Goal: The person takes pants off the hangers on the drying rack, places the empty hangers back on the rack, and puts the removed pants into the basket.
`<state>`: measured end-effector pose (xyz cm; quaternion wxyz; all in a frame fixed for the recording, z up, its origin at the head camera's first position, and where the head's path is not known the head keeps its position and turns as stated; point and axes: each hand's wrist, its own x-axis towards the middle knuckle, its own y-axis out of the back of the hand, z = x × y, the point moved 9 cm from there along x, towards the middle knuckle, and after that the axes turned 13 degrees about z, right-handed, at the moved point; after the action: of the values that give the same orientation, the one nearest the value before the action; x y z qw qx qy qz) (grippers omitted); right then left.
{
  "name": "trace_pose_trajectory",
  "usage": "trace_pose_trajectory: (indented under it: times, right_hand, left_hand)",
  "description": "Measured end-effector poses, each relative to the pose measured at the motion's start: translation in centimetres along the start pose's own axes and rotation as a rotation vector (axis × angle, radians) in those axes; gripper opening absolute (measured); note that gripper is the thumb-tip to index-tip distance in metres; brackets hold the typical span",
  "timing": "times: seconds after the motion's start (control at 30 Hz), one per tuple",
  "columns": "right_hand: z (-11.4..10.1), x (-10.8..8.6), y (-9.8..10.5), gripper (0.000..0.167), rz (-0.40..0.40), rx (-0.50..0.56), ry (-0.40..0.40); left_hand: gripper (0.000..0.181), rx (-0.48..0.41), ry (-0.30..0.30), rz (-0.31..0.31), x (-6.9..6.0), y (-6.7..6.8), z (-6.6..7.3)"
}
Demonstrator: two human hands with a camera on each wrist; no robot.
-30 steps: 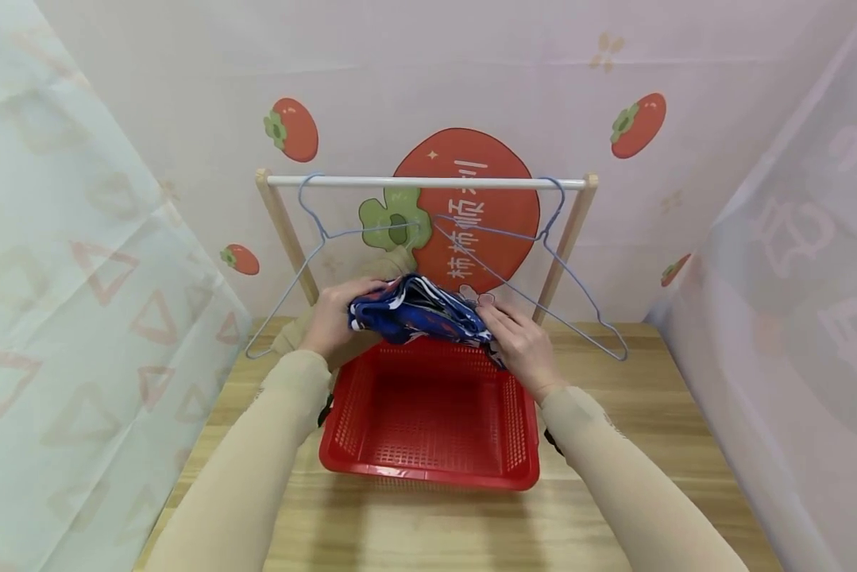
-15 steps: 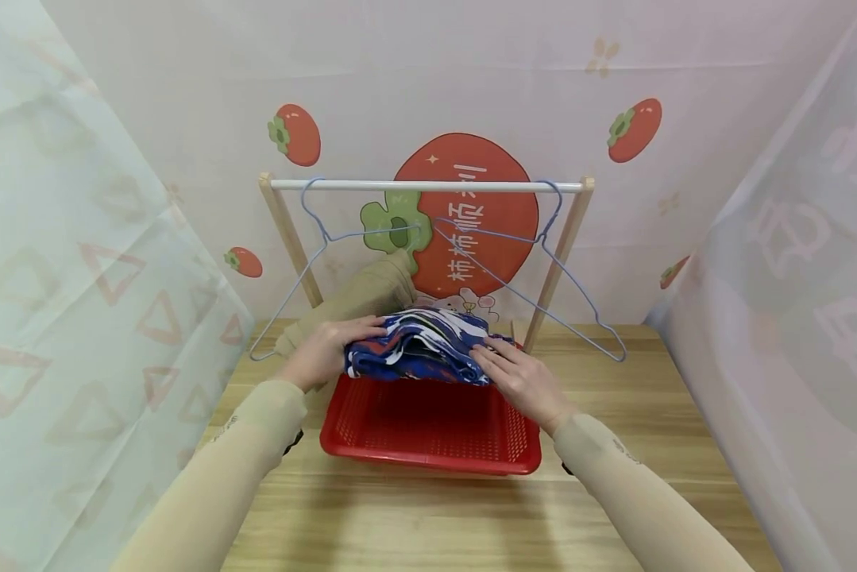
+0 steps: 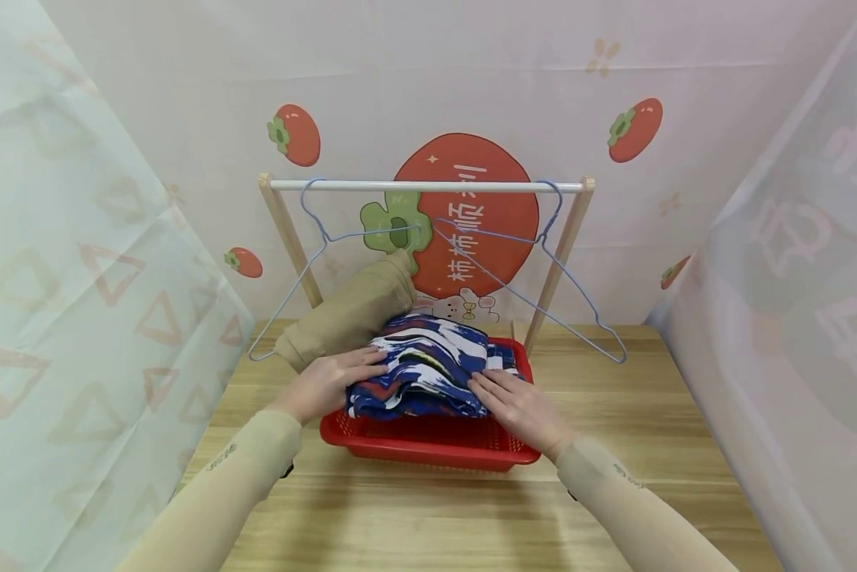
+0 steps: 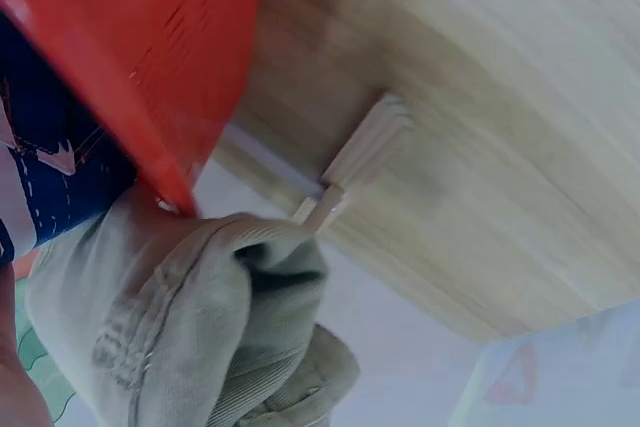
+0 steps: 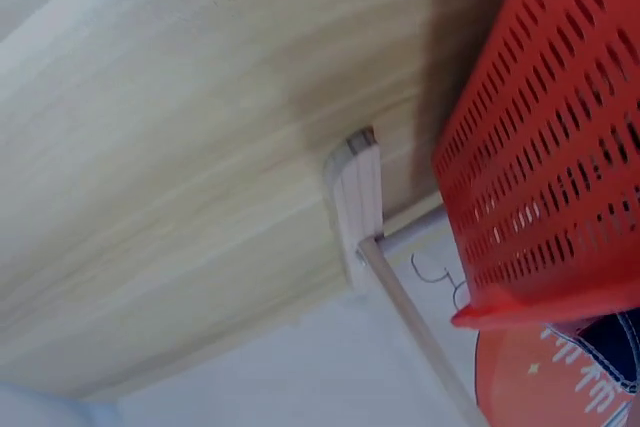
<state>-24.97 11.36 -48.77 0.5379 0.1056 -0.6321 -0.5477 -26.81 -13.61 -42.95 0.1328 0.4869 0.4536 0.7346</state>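
Observation:
A folded blue, white and red patterned garment (image 3: 428, 361) sits in the mouth of the red plastic basket (image 3: 435, 454). My left hand (image 3: 328, 383) holds its left side, and my right hand (image 3: 519, 407) holds its right side. Fingers of both hands lie over its top; the thumbs are hidden. A khaki garment (image 3: 357, 310) rests at the basket's back left corner, beside my left hand. In the left wrist view, the khaki cloth (image 4: 180, 327) bulges past the basket rim, near a stitched blue part of the patterned garment (image 4: 55, 162).
Behind the basket stands a rack with a white bar (image 3: 428, 187) and wooden posts. Two blue wire hangers, one on the left (image 3: 324, 238) and one on the right (image 3: 542, 238), hang from it. Printed cloth walls enclose the wooden table (image 3: 628, 413) at the back and sides.
Both hands have lowered the patterned garment toward the basket, and more of its top now shows. The khaki garment behind the left arm has come into fuller view.

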Motion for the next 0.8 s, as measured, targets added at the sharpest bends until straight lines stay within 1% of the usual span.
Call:
trace_pose_trajectory:
  times: [0.13, 0.27, 0.33, 0.37, 0.47, 0.53, 0.6, 0.7, 0.8]
  right_hand:
    - [-1.0, -0.6, -0.6, 0.089, -0.012, 0.003, 0.029]
    - [-2.2, -1.5, -1.5, 0.08, -0.035, -0.01, 0.063]
    - [-2.7, -1.9, -2.0, 0.075, -0.055, -0.021, 0.077]
    - [-3.0, -2.1, -2.2, 0.076, -0.077, -0.024, 0.074]
    - [-3.5, -2.6, -2.7, 0.078, -0.116, -0.031, 0.067]
    - [-3.7, -2.8, -2.9, 0.079, -0.127, -0.035, 0.068]
    - [-3.9, -2.8, -2.9, 0.079, -0.117, -0.039, 0.08]
    - [-4.3, -2.8, -2.8, 0.075, -0.091, -0.034, 0.107]
    - [-4.7, -2.7, -2.8, 0.07, -0.086, -0.01, 0.131]
  left_hand:
    - [0.054, 0.037, -0.045, -0.043, -1.1, -0.8, 0.6]
    - [0.056, 0.117, -0.11, -0.111, -2.0, -1.8, 1.4]
    - [0.056, 0.165, -0.137, -0.153, -2.5, -2.6, 1.6]
    - [0.055, 0.185, -0.149, -0.17, -2.8, -2.9, 1.8]
    - [0.052, 0.223, -0.174, -0.197, -3.7, -3.9, 1.9]
    - [0.052, 0.23, -0.177, -0.204, -4.2, -4.4, 1.9]
    - [0.051, 0.234, -0.173, -0.221, -4.7, -4.8, 1.9]
    - [0.048, 0.248, -0.149, -0.28, -5.6, -5.6, 1.8]
    - [0.042, 0.282, -0.137, -0.336, -6.4, -6.2, 1.6]
